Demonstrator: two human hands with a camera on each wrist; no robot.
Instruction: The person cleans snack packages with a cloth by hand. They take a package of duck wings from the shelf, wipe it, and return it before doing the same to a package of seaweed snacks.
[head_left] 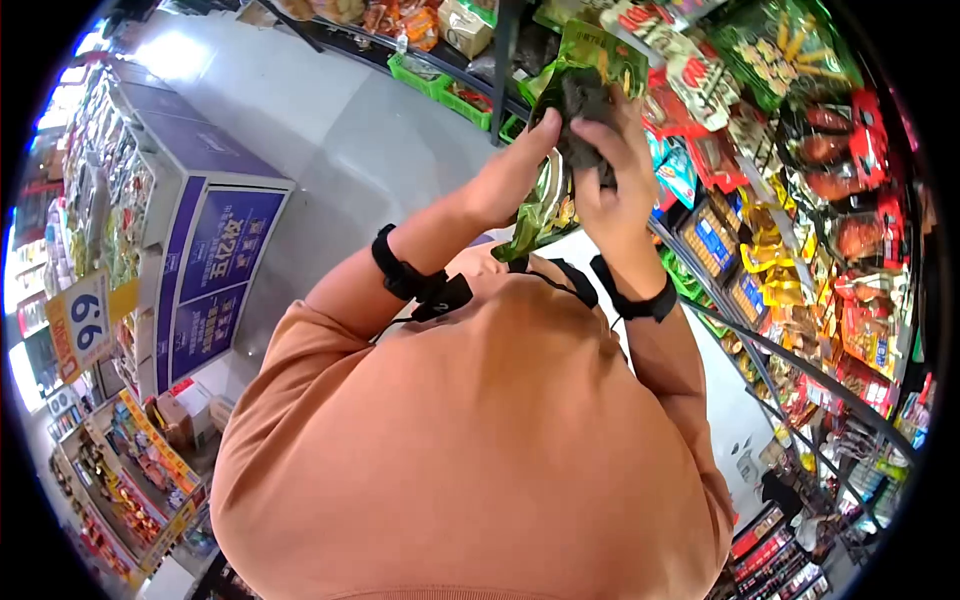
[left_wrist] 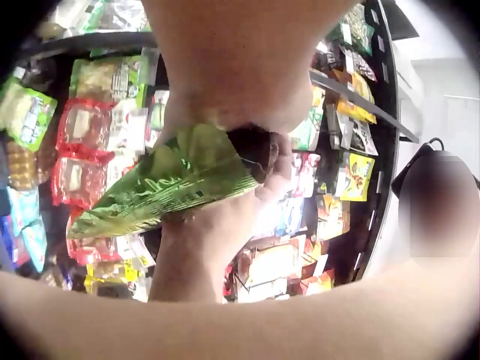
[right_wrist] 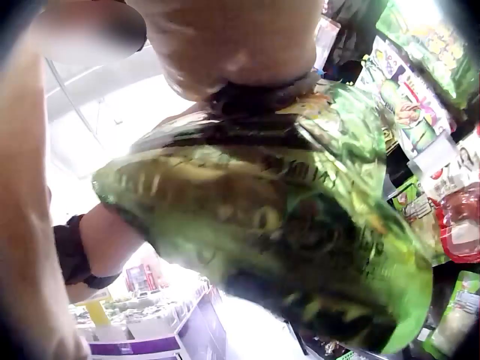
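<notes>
Both hands are raised at the top of the head view, around a shiny green package [head_left: 600,50] with a dark, lumpy part [head_left: 585,105] at its middle. My left hand [head_left: 512,172] grips it from the left, thumb against the dark part. From the right, my right hand [head_left: 620,170] holds it with bent fingers over the dark part. In the left wrist view the package [left_wrist: 176,176] slants out beside the hands. Its printed face [right_wrist: 262,225] fills much of the right wrist view, below my right hand [right_wrist: 232,45]. Several fingertips are hidden.
Shelves of bagged food, with red packs [head_left: 865,235] among them, run along the right. Green baskets [head_left: 425,78] stand at the top. To the left, across grey floor [head_left: 350,130], is a purple-sided display [head_left: 225,240] with a price sign [head_left: 80,325].
</notes>
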